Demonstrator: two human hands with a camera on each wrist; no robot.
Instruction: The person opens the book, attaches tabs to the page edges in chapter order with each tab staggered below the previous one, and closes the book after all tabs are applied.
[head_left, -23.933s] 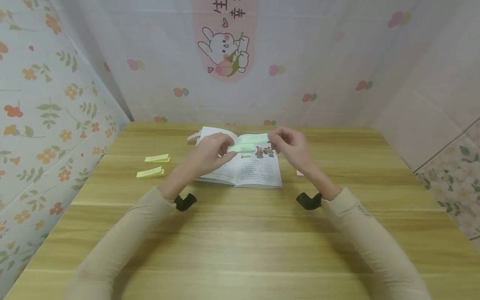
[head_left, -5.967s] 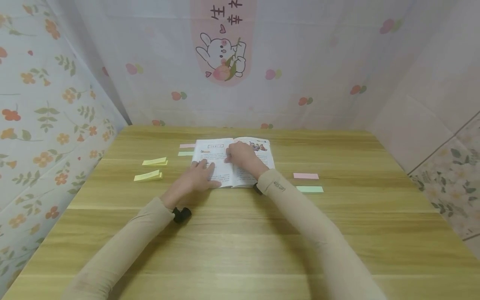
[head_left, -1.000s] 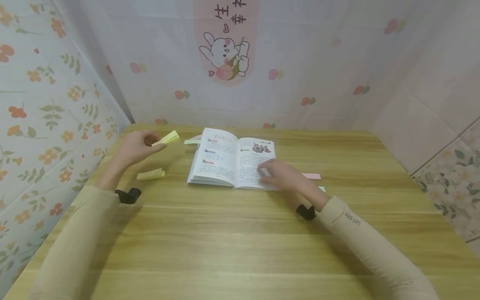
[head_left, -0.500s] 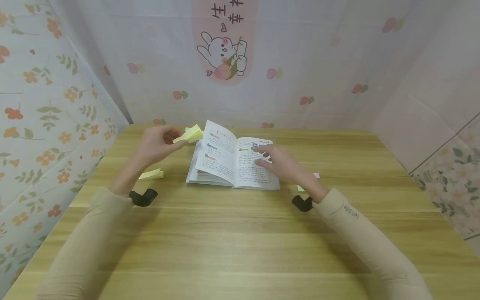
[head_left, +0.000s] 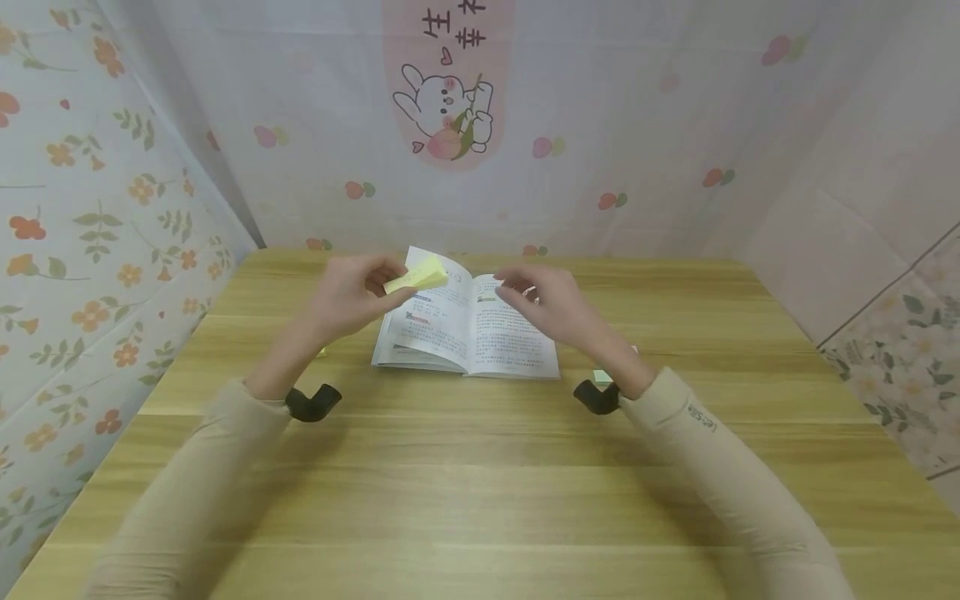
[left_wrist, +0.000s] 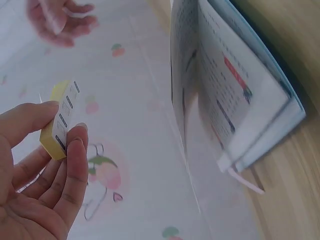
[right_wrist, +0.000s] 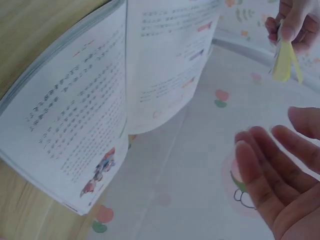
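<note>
On the wooden table [head_left: 480,483] lies an open book [head_left: 465,329]; above it, the left hand [head_left: 348,292] pinches a yellow pad [head_left: 416,275], and the right hand [head_left: 551,304] hovers loose and empty.

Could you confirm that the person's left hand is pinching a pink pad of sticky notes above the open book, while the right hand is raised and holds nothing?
Not quite: the pad of sticky notes is yellow, not pink, as the head and left wrist views show. The rest holds: the left hand pinches it above the open book, and the right hand is raised and holds nothing.
</note>
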